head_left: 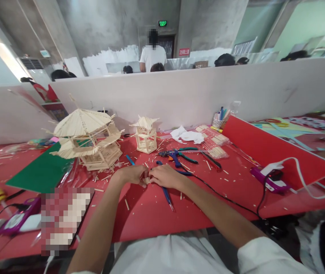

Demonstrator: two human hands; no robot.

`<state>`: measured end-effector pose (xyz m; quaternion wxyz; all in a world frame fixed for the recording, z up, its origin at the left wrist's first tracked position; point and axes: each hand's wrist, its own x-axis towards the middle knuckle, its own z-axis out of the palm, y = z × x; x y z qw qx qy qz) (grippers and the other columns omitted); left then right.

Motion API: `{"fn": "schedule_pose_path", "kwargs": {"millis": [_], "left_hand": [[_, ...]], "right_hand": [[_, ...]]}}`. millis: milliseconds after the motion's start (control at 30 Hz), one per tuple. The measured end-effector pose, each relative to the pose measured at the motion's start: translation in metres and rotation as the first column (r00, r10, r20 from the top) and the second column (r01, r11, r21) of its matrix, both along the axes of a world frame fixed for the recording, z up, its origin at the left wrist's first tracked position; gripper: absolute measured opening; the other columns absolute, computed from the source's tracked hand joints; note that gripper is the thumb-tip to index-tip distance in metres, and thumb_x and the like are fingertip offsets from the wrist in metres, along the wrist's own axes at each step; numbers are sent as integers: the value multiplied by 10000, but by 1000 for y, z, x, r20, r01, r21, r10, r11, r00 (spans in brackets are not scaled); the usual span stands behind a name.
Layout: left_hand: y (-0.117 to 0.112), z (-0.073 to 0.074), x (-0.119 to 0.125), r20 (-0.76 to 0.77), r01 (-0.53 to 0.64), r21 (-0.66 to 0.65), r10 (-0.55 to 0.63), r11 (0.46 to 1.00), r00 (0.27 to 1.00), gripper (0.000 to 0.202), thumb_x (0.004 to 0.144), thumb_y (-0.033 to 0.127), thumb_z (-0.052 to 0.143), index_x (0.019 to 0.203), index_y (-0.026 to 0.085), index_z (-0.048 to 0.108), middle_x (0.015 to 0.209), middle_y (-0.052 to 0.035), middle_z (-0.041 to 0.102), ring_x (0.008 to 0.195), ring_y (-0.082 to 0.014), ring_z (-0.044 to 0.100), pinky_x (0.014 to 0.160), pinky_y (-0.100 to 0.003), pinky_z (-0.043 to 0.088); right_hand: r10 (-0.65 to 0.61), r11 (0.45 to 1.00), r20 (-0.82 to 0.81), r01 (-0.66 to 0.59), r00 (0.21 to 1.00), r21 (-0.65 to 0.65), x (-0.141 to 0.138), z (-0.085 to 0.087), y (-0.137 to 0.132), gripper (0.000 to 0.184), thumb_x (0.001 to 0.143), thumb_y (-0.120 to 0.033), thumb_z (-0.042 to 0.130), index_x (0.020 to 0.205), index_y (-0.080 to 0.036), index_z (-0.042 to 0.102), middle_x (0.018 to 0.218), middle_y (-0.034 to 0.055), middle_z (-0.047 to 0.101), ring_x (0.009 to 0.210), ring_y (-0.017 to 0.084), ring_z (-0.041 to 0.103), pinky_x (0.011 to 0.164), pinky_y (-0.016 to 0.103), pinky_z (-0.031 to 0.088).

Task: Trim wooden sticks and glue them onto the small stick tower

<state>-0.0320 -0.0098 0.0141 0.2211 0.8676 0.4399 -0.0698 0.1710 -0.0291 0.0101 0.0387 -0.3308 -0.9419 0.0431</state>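
My left hand (133,175) and my right hand (165,176) meet over the red tabletop, fingers curled and closed on a small piece made of short wooden sticks (146,180). Most of that piece is hidden by the fingers. Under my right hand lies a blue-handled tool (167,197), its middle covered. Just beyond the hands stand a small stick-built pavilion (146,137) and, to the left, a larger two-roofed stick pavilion (89,137). A blue glue gun (175,156) rests beside teal-handled pliers (189,149).
Purple power strips (273,180) with cables lie right and left. A red board (276,148) leans at the right; a green board (41,167) lies left. Crumpled tissue (187,135), bagged sticks (215,140) and loose sticks are scattered about. A white partition (179,91) runs behind; people are beyond it.
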Motion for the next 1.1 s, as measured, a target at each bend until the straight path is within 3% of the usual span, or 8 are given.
{"fn": "schedule_pose_path", "kwargs": {"millis": [133, 600, 900, 1100], "left_hand": [[0, 1, -4, -62, -29, 43, 31, 999, 998, 391, 642, 366, 810, 928, 174, 626, 838, -6, 668, 682, -143, 585, 568, -221, 364], [-2, 5, -5, -152, -80, 59, 88, 995, 984, 400, 645, 371, 794, 962, 192, 630, 859, -17, 696, 712, -167, 615, 568, -224, 374], [-5, 11, -9, -209, -68, 96, 87, 993, 974, 138, 740, 221, 660, 875, 194, 676, 821, -46, 709, 725, -187, 638, 566, -233, 374], [-9, 14, -5, -207, -82, 105, 102, 991, 973, 125, 719, 202, 653, 842, 193, 669, 793, -47, 704, 711, -187, 640, 553, -230, 375]], "right_hand": [[-13, 1000, 32, 13, 999, 4, -2, 1, -3, 263, 938, -397, 550, 1032, -190, 683, 1044, 118, 717, 986, 251, 669, 742, 265, 425], [1, 1000, 49, -1, 999, 9, -3, 2, -5, 231, 935, -359, 555, 1043, -199, 683, 1049, 116, 714, 991, 242, 665, 772, 266, 435], [17, 1000, 36, -17, 999, -4, -2, 3, -5, 197, 932, -305, 549, 1027, -201, 687, 1043, 105, 716, 997, 246, 663, 757, 270, 430], [14, 1000, 28, -13, 1000, -17, -1, 2, -3, 228, 934, -340, 556, 1070, -205, 681, 1052, 115, 715, 1003, 242, 663, 767, 266, 428]]}}
